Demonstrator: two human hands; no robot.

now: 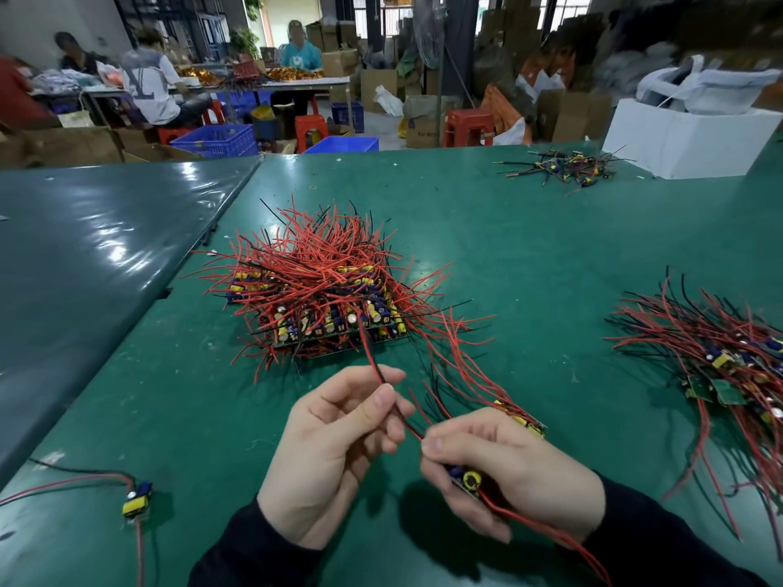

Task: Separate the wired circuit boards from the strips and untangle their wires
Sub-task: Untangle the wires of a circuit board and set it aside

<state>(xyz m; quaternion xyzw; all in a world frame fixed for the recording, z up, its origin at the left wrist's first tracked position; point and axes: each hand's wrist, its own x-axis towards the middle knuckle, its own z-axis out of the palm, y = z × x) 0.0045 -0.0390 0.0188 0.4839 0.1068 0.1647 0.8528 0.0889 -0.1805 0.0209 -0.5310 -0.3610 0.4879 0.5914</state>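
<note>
between the two hands runs a red and black wire pair (392,406), pinched by the left hand (339,451) at thumb and forefinger. the right hand (508,472) curls round a small circuit board (466,480). just beyond the hands sits the stack of wired boards (322,298); right of the right hand lies a loose pile (720,358) on the green tabletop (529,247).

Bare green table (529,256) between wire piles (left heap (322,286) tallest)
</note>
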